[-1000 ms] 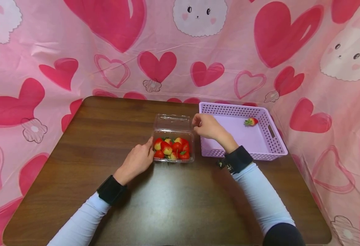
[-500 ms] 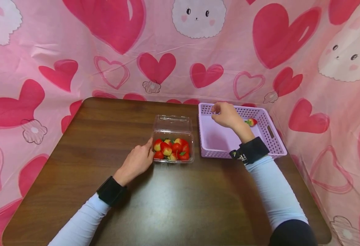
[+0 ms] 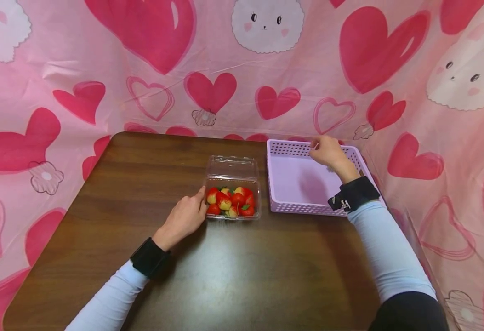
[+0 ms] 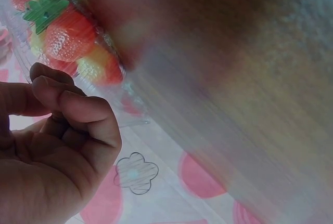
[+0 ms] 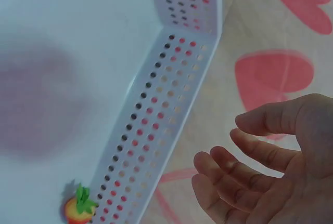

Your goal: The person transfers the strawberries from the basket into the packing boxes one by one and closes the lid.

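Observation:
A clear plastic clamshell container (image 3: 257, 202) stands on the table with its lid folded back, holding several red and yellowish strawberries (image 3: 224, 200). My left hand (image 3: 185, 214) is at the container's left side, fingertips right at its wall. In the left wrist view this hand's fingers (image 4: 88, 112) bend loosely beside the strawberries, which show through the plastic. Over the right part of a lilac perforated basket (image 3: 285, 202) hovers my right hand (image 3: 328, 153), holding nothing, its fingers slightly bent and apart. One strawberry (image 5: 79, 209) with green leaves lies in the basket; the hand mostly hides it in the head view.
The brown wooden table (image 3: 225, 276) carries both containers, the basket being right of the clamshell. A pink curtain (image 3: 159, 46) with hearts and rabbit faces hangs behind the table and along its sides.
My right hand has moved rightward from beside the clamshell's lid, across the basket to its far right part. The left hand and the clamshell have stayed in place.

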Demonstrator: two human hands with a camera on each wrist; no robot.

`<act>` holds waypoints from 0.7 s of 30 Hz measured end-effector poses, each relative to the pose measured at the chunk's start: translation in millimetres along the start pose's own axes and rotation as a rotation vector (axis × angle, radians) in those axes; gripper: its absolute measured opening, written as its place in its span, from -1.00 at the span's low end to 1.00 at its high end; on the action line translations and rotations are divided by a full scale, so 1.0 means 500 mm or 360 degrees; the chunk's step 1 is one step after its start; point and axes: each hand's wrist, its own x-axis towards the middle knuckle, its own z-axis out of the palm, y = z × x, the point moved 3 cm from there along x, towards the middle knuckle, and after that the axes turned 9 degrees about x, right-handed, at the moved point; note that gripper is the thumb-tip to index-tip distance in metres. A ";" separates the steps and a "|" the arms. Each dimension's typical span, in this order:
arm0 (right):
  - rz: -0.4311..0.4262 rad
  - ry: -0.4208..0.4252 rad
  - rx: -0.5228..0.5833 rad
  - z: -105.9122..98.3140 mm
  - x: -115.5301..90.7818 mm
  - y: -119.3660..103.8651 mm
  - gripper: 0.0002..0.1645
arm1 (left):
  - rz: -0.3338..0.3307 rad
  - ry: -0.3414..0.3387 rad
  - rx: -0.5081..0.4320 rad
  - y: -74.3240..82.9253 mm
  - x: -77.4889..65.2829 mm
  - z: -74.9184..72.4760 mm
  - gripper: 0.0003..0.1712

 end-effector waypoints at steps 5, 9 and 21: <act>0.0047 0.0038 0.0004 -0.015 0.010 0.036 -0.60 | -0.0006 0.0004 0.0006 0.001 -0.001 0.001 -0.31; 0.0078 0.0061 0.0032 -0.022 0.013 0.063 -0.62 | -0.0011 -0.0005 0.0011 0.001 -0.001 0.000 -0.30; 0.0297 -0.0058 0.0096 -0.034 0.021 0.156 -0.44 | -0.0017 0.0003 0.0015 0.001 -0.002 -0.001 -0.30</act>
